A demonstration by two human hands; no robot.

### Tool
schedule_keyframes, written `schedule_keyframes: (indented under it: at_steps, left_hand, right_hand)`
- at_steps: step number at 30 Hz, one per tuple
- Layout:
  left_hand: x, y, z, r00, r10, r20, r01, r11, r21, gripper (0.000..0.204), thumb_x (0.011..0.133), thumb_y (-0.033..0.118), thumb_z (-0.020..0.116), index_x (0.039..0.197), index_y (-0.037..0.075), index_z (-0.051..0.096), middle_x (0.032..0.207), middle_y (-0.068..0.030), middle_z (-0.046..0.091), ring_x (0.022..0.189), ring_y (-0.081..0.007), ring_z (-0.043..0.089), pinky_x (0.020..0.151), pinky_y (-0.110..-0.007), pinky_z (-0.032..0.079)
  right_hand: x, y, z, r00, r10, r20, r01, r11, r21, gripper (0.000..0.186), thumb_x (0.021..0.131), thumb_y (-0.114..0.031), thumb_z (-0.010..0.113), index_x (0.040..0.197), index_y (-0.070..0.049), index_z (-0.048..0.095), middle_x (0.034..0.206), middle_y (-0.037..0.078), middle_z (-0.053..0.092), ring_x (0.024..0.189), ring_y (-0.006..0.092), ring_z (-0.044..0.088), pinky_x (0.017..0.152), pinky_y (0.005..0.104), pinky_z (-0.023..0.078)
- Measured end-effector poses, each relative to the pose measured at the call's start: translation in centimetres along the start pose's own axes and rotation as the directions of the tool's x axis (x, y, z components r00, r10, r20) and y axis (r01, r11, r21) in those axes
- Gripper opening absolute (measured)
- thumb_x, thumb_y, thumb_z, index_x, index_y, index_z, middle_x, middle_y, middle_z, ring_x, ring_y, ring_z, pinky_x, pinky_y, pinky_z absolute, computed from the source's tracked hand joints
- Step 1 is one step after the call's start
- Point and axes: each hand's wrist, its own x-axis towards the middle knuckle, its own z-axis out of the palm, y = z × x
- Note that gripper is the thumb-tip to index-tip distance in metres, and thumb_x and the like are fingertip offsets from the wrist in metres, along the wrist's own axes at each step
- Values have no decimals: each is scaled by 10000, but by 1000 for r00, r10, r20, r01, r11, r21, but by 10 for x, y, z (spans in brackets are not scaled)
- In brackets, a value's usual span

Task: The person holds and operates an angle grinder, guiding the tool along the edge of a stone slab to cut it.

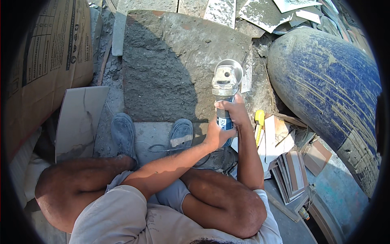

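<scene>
Both of my hands are closed around an angle grinder (224, 86) with a blue body and a silver-grey gear head. My left hand (217, 133) grips the rear of the body. Farther forward, just behind the metal head, my right hand (237, 109) wraps the casing. A round disc or guard (238, 67) shows at the head's far right; whether it spins I cannot tell. Beneath the grinder's head lies a rough grey cement-covered slab (158, 69), partly in shadow. A cable (156, 149) runs near my feet.
A large blue, cement-smeared barrel (325, 77) lies at right. Near it are a yellow tape measure (259, 117) and stacked tile pieces (289, 175). A big printed brown carton or sack (57, 53) and a leaning tile (81, 122) stand left. Broken tiles (266, 14) lie beyond the slab.
</scene>
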Motion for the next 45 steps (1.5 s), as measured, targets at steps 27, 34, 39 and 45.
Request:
schedule_keyframes:
  at_steps: [27, 34, 39, 45]
  left_hand:
    - [35, -2, 11, 993, 59, 100, -48, 993, -104, 332, 699, 108, 762, 974, 49, 586, 844, -15, 646, 738, -107, 608, 679, -287, 497]
    - [31, 0, 26, 986, -49, 157, 53, 998, -23, 315, 701, 131, 766, 951, 37, 598, 828, -16, 650, 733, -109, 619, 659, -289, 502]
    - [30, 7, 23, 985, 116, 129, -101, 988, -115, 298, 693, 128, 759, 934, 30, 613, 818, -35, 659, 732, -110, 632, 662, -294, 511]
    - [46, 2, 27, 989, 83, 121, -82, 997, -13, 331, 688, 115, 757, 964, 34, 593, 833, -21, 653, 755, -106, 622, 671, -294, 512]
  right_hand:
    - [20, -10, -22, 996, -76, -39, 79, 993, 90, 341, 738, -115, 720, 1044, -28, 597, 803, 22, 620, 640, 114, 593, 576, 274, 496]
    - [20, 9, -44, 999, -49, 15, 45, 976, 211, 267, 728, -116, 720, 968, -20, 652, 818, 31, 652, 671, 112, 607, 612, 277, 504]
    - [14, -9, -32, 996, -85, -30, 89, 984, 154, 350, 721, -113, 731, 1034, -9, 613, 828, 43, 640, 666, 131, 623, 609, 278, 518]
    - [25, -5, -44, 999, -52, -1, 51, 989, 137, 367, 738, -123, 717, 1070, -29, 591, 823, 31, 625, 605, 122, 589, 583, 270, 518]
